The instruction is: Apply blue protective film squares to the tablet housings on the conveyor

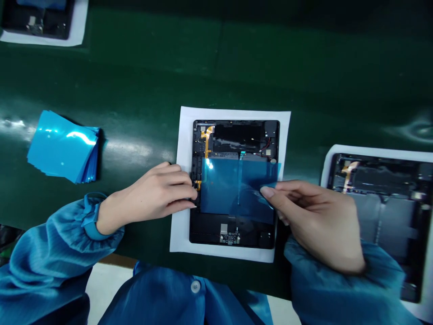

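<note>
An opened tablet [250, 232] lies on a white sheet [181, 230] before me, its battery, circuit boards and orange ribbon cable showing. Over the battery rests a clear blue film [219, 189], covering the middle of the tablet. My right hand [314, 216] pinches the film's right edge between thumb and forefinger. At the tablet's left edge is my left hand [158, 192], fingers loosely curled and fingertips against the frame. Whether anything is between those fingertips cannot be made out.
To the left sits a fanned stack of blue films [62, 146] on the green table mat [145, 81]. A second opened tablet [389, 216] lies on white paper at the right. Another tablet [50, 22] on paper is partly visible at the upper left.
</note>
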